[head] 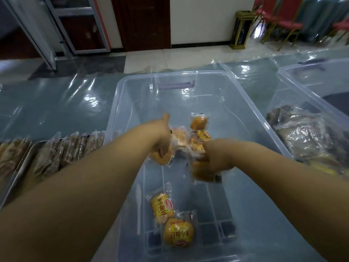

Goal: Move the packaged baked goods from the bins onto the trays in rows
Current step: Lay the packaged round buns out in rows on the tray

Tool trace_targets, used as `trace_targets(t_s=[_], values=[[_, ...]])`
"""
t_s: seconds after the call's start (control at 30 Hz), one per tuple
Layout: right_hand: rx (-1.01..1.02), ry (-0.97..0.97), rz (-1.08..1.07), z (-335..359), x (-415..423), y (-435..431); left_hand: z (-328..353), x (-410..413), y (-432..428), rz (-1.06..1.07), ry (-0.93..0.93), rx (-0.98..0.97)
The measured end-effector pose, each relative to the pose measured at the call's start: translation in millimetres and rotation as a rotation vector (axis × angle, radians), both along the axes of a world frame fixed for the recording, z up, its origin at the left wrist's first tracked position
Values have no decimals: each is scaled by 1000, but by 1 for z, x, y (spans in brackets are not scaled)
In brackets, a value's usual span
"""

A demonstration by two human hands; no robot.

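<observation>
Both my hands reach into a large clear plastic bin (132,80) in front of me. My left hand (160,138) is shut on a wrapped golden bun (162,157). My right hand (217,157) is shut on another wrapped bun (203,172). Between and beyond the hands lie more small packaged buns (199,122). Two yellow-labelled buns (162,207) (178,233) rest on the bin floor nearer to me. At the left, a metal tray (24,159) holds a row of wrapped brown baked goods (66,148).
A second clear bin (287,72) at the right holds dark wrapped packages (306,137). Another tray with baked goods (9,154) shows at the far left edge. Shiny plastic sheeting (56,103) covers the table. Beyond are a door, a bin stand and red chairs.
</observation>
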State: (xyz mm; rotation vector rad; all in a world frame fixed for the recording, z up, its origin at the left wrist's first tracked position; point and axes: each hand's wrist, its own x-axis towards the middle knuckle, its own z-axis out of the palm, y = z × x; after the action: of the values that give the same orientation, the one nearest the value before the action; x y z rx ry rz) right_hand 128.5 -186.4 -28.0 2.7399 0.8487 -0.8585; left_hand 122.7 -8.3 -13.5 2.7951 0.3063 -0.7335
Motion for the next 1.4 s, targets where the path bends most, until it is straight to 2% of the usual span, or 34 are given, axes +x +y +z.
trace_targets(t_s=[0.13,0.27,0.37,0.57,0.7,0.83,1.1,1.27,1.4], values=[[188,-161,-90,37,-4,-2,40,-32,12,52,-249,-71],[442,-283,-256,70,-22,-3,70,-73,31,200,-618,-262],[667,-361,-312,88,-43,2,85,-111,51,191,-871,-352],[1008,-494,-278,117,-113,49,101,-211,111,239,-1156,-453],[1132,-551,-193,125,-179,109,99,-289,170,295,-1191,-430],[1185,-482,-143,110,-246,180,83,-373,232,345,-1200,-349],[1140,-218,-67,47,-340,323,18,-500,362,592,-1108,-389],[1022,-104,-23,4,-368,399,-22,-549,426,707,-1013,-413],[1023,-26,-51,-28,-378,464,-48,-568,483,764,-956,-372]])
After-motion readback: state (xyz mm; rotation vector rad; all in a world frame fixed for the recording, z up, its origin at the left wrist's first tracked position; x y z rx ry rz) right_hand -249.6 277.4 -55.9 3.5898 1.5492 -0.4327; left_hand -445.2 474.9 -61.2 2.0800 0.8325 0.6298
